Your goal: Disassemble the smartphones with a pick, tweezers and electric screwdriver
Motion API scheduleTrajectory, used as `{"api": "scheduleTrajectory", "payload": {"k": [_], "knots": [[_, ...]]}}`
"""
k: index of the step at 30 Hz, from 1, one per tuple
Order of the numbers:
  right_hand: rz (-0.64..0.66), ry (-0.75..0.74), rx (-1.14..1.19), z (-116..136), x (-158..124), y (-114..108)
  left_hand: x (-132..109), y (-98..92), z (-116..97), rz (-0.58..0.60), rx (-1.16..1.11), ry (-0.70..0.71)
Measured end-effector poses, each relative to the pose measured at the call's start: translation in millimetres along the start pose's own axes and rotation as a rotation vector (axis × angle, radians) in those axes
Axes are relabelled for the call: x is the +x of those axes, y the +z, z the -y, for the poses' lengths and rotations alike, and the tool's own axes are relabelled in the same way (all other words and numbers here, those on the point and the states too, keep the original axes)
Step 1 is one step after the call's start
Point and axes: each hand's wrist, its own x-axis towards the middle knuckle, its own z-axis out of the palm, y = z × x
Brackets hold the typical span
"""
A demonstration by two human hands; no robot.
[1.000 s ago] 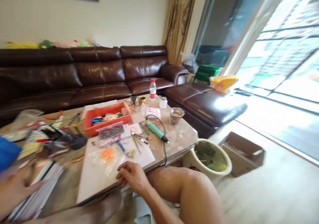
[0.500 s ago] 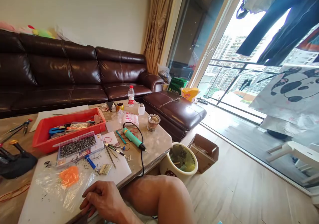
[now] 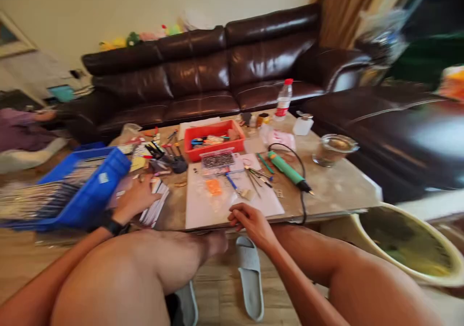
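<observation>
On the left part of the table my left hand (image 3: 137, 199) lies against a stack of white flat pieces (image 3: 156, 205). Its fingers are spread, with the thumb across the stack's top. At the table's front edge my right hand (image 3: 250, 223) hangs with loosely curled fingers, and nothing shows in them. Beyond it a white sheet (image 3: 199, 212) carries an orange patch in clear plastic (image 3: 213, 186), a blue-handled tool (image 3: 232, 181) and tweezers (image 3: 253, 181). A clear box of small dark screws (image 3: 218, 159) stands at the sheet's far side.
A blue bin (image 3: 92, 185) of long thin pieces stands at the left. Behind the sheet is a red tray (image 3: 213, 153) of tools. To the right lie a green electric screwdriver (image 3: 288, 170), a bottle (image 3: 283, 101) and a glass bowl (image 3: 331, 154). A bucket (image 3: 409, 239) stands beside my right leg.
The view has swung left, bringing the blue bin and my left hand at the stack into sight. My right hand stays near the table's front edge, fingers still curled.
</observation>
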Motion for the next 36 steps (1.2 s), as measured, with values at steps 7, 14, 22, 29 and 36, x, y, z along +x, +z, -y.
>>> {"api": "scheduleTrajectory", "payload": {"k": [7,14,22,29,36], "knots": [[-0.003,-0.037,-0.048,5,-3,1,3,4.6,-5,0.043,0.074,-0.071],[-0.098,-0.039,-0.043,14,-21,-14,3,5.7,-3,0.055,0.065,-0.077],[-0.314,-0.029,-0.114,28,-83,-53,0,7.7,-3,0.004,-0.034,-0.085],[-0.413,-0.065,-0.272,39,-139,-80,-18,-3.9,4,-0.076,-0.190,-0.050],[-0.365,-0.143,-0.346,78,-172,-83,-52,-43.2,24,-0.252,-0.335,0.103]]}}
